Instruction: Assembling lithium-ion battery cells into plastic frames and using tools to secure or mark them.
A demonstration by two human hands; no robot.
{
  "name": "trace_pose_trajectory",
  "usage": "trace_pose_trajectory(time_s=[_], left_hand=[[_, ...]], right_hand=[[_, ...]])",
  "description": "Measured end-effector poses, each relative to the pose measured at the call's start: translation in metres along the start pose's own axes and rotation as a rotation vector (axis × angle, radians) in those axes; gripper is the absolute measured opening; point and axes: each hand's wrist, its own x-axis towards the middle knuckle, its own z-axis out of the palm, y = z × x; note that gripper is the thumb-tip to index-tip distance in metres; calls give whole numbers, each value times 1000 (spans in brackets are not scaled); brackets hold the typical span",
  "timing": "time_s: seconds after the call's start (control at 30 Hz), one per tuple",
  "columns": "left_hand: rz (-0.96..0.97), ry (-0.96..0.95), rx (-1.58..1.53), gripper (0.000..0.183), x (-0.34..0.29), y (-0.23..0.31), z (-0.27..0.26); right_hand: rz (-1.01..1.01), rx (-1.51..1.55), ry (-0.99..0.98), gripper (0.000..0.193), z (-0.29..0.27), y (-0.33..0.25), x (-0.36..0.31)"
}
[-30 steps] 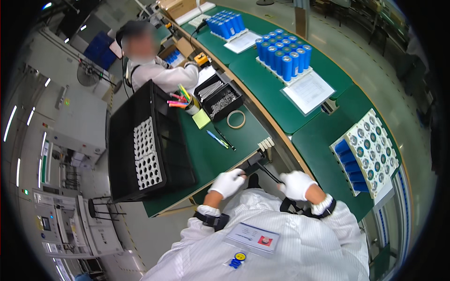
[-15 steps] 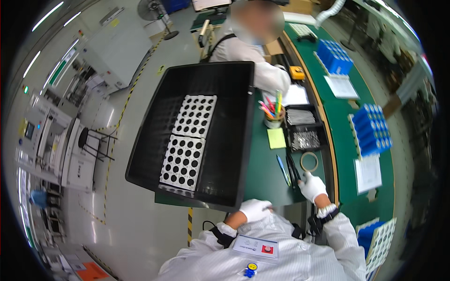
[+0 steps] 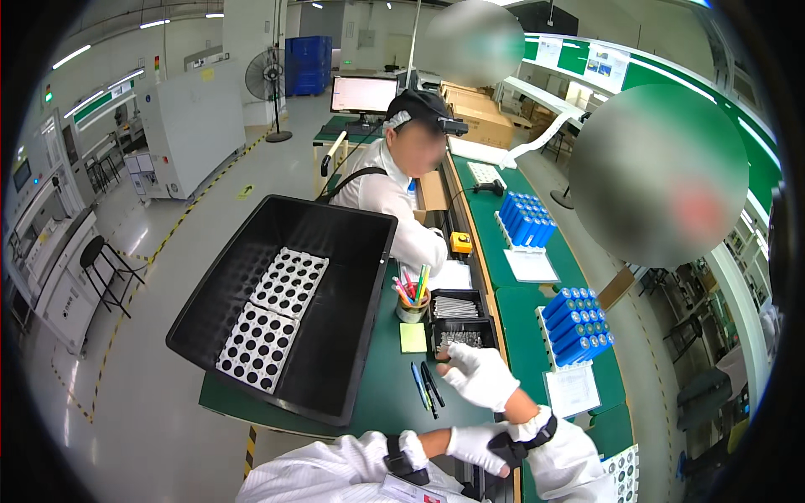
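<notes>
My right hand point(image 3: 482, 379), in a white glove with bare fingertips, reaches over the bench at the near end of a black tray of small metal parts point(image 3: 465, 338). Its thumb and fingers are apart, and I see nothing between them. Close to my body, my left hand point(image 3: 476, 446), also gloved, lies beside the black band point(image 3: 527, 440) on my right wrist. Its fingers stretch out, partly covered; whether they touch the band I cannot tell. Left of my right hand lie a blue pen point(image 3: 419, 386) and dark pens point(image 3: 433, 387). No tape roll shows.
A large black bin point(image 3: 356, 335) holding white perforated trays point(image 3: 267, 335) takes up the left of the green bench point(image 3: 394, 419). Nearby are a pen cup point(image 3: 412, 308) and yellow notes point(image 3: 412, 337). Blue cylinder blocks point(image 3: 577, 327) stand at right. A co-worker point(image 3: 381, 180) leans in opposite.
The view has tilted up and shifted right. My right hand has moved forward toward the parts tray, over where the tape roll lay. My left hand has moved right, beside my right wrist.
</notes>
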Motion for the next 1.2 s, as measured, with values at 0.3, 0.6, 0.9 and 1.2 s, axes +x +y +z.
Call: trace_pose_trajectory(time_s=[0.3, 0.6, 0.9, 1.2], left_hand=[[6, 690, 3, 24, 65, 45, 27], [270, 195, -1046, 71, 97, 80, 6], [230, -80, -913, 74, 143, 115, 4], [46, 9, -603, 56, 186, 141, 27]], right_hand=[[-101, -604, 288, 20, -89, 17, -2], [-158, 47, 573, 19, -162, -17, 13], [-394, 709, 902, 14, -249, -39, -49], [-219, -738, 1060, 19, -230, -24, -91]])
